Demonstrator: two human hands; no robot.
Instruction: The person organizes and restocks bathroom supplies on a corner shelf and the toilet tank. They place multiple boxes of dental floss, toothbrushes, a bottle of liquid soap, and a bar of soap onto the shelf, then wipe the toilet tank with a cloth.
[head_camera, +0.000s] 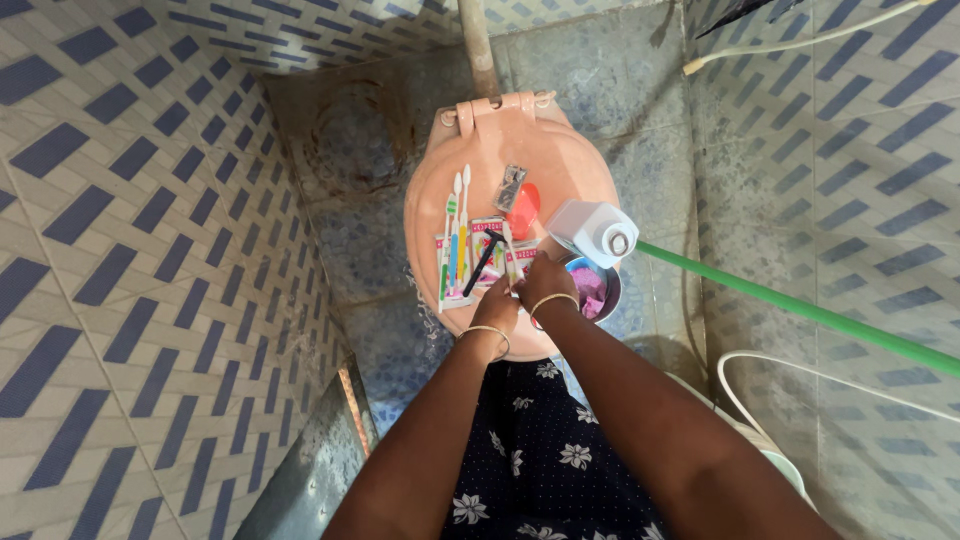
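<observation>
Both hands meet at the near edge of a closed pink toilet lid (480, 135), where small toiletries lie in a row. The left hand (497, 308) and right hand (546, 282) are pinched together around the end of a small tube or packet (521, 262) with red and white print; the fingers are curled on it, though how firmly each grips is too small to tell. The packet looks light, thin and soft, likely to bend or crumple, so it is best taken by its flat edges with fingertips, not squeezed in the middle. Just left of it lies a black razor (483, 262) across another packet, and further left several toothbrushes (454, 240) lie side by side, stiff and light, easy to lift by their handles. A nail clipper (511, 187) and a red round thing (523, 208) sit nearer the hinge. A white bottle (592, 230) lies tilted at the lid's right edge, above a small bowl (592, 289) holding something pink. A green pole (800, 312) slants away to the right.
</observation>
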